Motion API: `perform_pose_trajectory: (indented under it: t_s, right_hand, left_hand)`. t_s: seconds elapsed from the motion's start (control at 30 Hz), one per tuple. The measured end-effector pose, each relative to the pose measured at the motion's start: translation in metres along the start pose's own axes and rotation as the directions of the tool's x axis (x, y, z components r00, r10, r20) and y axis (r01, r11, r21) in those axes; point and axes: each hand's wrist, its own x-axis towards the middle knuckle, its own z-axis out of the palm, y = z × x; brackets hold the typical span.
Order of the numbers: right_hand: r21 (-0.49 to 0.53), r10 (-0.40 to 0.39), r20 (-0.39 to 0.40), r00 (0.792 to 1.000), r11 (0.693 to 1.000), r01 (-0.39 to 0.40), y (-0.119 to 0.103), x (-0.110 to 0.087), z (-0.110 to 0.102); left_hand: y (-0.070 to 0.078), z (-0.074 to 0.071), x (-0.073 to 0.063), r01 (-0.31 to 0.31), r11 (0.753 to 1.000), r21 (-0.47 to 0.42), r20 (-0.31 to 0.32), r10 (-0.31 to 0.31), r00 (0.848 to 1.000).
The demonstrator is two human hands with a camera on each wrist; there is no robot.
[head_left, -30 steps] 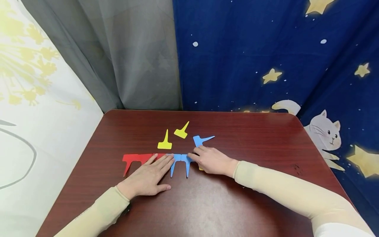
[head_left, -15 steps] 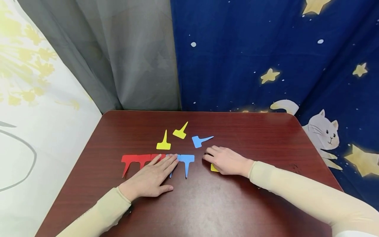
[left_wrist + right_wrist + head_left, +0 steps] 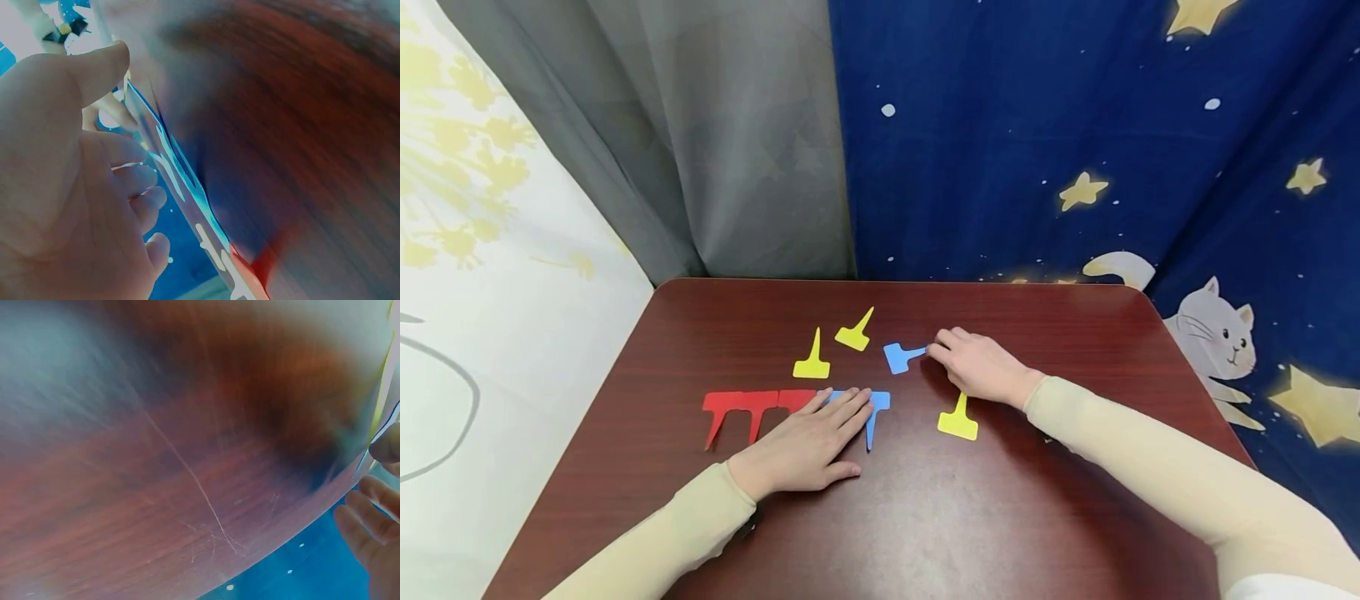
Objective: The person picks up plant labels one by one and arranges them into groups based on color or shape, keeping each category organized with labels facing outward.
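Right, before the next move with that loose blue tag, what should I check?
1. Left hand laid over the red-and-blue row: ok.
2. Right hand at the pointed end of the loose blue tag: ok.
3. Grip on that tag firm: cannot tell, contact hidden.
4. Its stem parallel to the row's stems: not ok, it points sideways.
5. Nearest yellow tag apart from the row: ok.

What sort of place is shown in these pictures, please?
Probably a curtained-off indoor corner, perhaps at home: a wood-grain table stands before a plain grey curtain and a blue curtain printed with stars and a cat.
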Motion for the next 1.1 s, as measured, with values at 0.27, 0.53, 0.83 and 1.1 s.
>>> perform_pose_trajectory:
  t_s: [0.27,0.53,0.83,1.1]
  right_hand:
    - [0.023,0.036,0.040,0.999,0.999,-0.037,0.013,0.023,0.009]
    - [-0.092,-0.051,0.061,0.997,0.994,0.057,0.009,0.031,0.012]
    - [-0.142,-0.114,0.057,0.992,0.982,0.121,0.002,0.025,0.009]
    - [-0.166,-0.136,-0.032,0.990,0.978,0.129,-0.002,0.018,0.005]
  left_hand:
    - [0.000,0.005,0.009,0.003,0.999,0.054,0.051,-0.005,0.999]
    - [0.000,0.005,0.010,0.008,0.999,0.049,0.078,-0.012,0.997]
    - [0.000,0.007,0.010,0.011,1.000,0.028,0.091,-0.014,0.996]
    - [-0.001,0.008,0.010,0.003,0.999,0.039,0.089,-0.007,0.996]
